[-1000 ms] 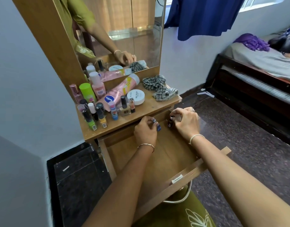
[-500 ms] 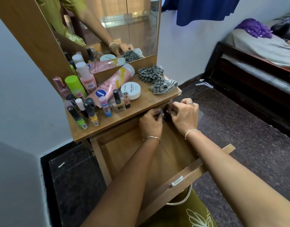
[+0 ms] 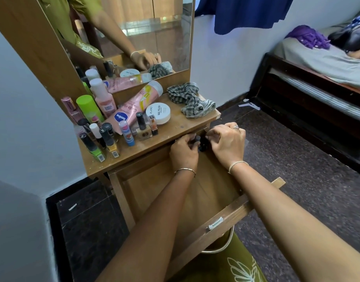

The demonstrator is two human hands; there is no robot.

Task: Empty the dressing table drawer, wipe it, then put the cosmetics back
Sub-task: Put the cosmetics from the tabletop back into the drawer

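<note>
The wooden drawer (image 3: 154,188) is pulled out, and its bare floor shows between my forearms. At its back right corner, just under the tabletop edge, my left hand (image 3: 184,152) pinches a small nail polish bottle with a bluish cap (image 3: 197,138). My right hand (image 3: 229,144) grips a small dark nail polish bottle (image 3: 203,144) right beside it, so the two hands almost touch. On the tabletop (image 3: 175,131) stand many cosmetics: a pink Vaseline tube (image 3: 130,110), a white jar (image 3: 158,113), a green can (image 3: 89,107) and several nail polish bottles (image 3: 106,139).
A grey checked cloth (image 3: 190,100) lies on the right end of the tabletop. The mirror (image 3: 134,33) rises behind the cosmetics. A dark-framed bed (image 3: 317,94) stands to the right across the stone floor. The drawer front with its handle (image 3: 214,223) is against my lap.
Both hands have moved together toward the back right corner of the drawer, carrying their small bottles. The view has shifted slightly closer.
</note>
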